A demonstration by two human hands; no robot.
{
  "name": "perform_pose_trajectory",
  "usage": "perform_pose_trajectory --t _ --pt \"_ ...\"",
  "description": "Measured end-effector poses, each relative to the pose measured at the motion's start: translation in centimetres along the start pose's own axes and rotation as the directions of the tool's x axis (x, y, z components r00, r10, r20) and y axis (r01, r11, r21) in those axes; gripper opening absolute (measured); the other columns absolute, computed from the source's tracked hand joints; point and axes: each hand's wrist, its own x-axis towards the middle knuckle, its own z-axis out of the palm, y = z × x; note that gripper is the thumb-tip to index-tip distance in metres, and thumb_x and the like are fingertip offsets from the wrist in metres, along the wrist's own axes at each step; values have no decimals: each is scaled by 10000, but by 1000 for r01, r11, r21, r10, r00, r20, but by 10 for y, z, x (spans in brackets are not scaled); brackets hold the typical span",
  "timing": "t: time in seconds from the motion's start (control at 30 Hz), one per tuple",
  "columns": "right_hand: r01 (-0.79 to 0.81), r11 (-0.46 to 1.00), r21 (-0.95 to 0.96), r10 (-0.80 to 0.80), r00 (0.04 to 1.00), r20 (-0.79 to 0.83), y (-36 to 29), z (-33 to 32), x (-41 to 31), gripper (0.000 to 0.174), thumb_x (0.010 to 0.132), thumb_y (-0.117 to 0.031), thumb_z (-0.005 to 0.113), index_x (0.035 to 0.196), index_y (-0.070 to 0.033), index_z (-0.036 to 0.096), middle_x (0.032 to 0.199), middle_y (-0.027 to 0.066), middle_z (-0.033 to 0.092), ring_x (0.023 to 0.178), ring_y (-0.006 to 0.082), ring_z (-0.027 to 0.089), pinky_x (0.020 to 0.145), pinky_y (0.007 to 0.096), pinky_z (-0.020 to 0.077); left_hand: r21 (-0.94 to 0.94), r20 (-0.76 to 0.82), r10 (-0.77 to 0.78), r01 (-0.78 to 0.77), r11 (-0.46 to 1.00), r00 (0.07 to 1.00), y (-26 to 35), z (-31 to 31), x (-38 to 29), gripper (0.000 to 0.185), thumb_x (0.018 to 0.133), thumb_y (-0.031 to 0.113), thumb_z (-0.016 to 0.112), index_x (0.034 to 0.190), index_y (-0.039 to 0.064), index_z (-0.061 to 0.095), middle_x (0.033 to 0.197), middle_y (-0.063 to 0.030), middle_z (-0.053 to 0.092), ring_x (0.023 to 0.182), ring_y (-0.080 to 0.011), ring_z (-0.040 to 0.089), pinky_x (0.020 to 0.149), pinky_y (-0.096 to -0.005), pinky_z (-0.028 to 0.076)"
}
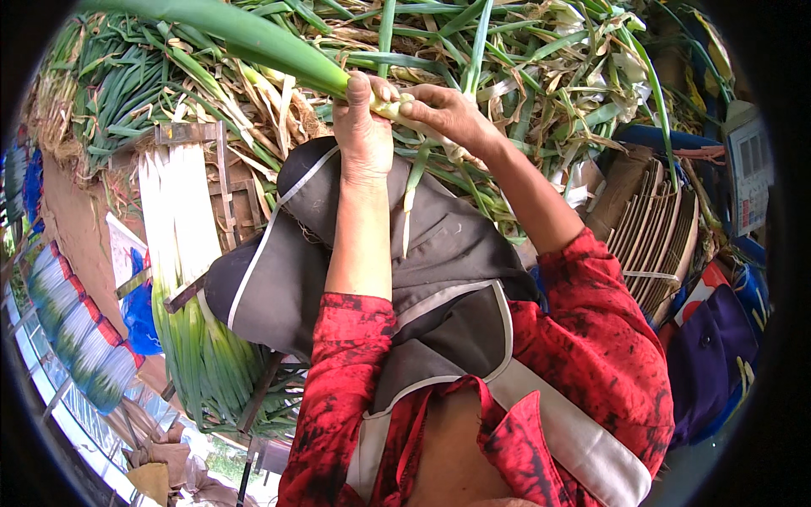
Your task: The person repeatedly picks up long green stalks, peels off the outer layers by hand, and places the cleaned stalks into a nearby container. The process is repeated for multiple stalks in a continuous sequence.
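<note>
A large green onion (pixel 291 57) lies slantwise at the top, its green leaves towards the upper left and its pale stem towards the right. My left hand (pixel 364 127) is closed around the stem where green turns pale. With thumb and fingertips, my right hand (pixel 447 114) pinches the pale part just right of it. The root end points down to the right, below my right wrist. A black apron (pixel 443 222) with light edging covers my lap, and a thin piece of onion leaf (pixel 410 203) lies on it.
Loose onion leaves and dry peelings (pixel 538 82) are heaped ahead. At the left, trimmed green onions (pixel 180 209) lie in a metal rack (pixel 225 184), with untrimmed ones (pixel 127 95) behind. Banded bundles (pixel 82 323) lie further left. Flattened cardboard (pixel 656 234) and purple cloth (pixel 716 361) are at the right.
</note>
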Motion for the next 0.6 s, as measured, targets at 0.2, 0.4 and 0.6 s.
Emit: perform_pose_trajectory --t 0.2,0.4,0.6 --pt "-115 589 -800 -4 989 -145 76 -26 43 273 878 -341 597 985 -108 693 822 111 678 715 218 636 661 366 485 -4 -34 62 -62 998 997 -3 0 -1 396 820 441 688 760 112 477 726 -1 456 763 -142 474 800 -347 418" --pt "-397 828 -396 -45 657 -752 133 -87 -14 444 891 -421 524 1040 -24 655 901 177 666 848 342 633 801 414 475 -124 -126 72 -87 988 989 1 1 1 391 854 435 650 744 138 421 718 3 435 718 -125 436 790 -326 391" --pt "-403 913 -67 318 804 -502 103 -45 -38 777 862 -642 453 1197 52 557 1090 234 619 1046 311 590 918 374 438 -77 -97 51 -59 995 994 3 7 1 388 875 452 611 750 140 416 713 -2 424 721 -134 418 788 -323 377"
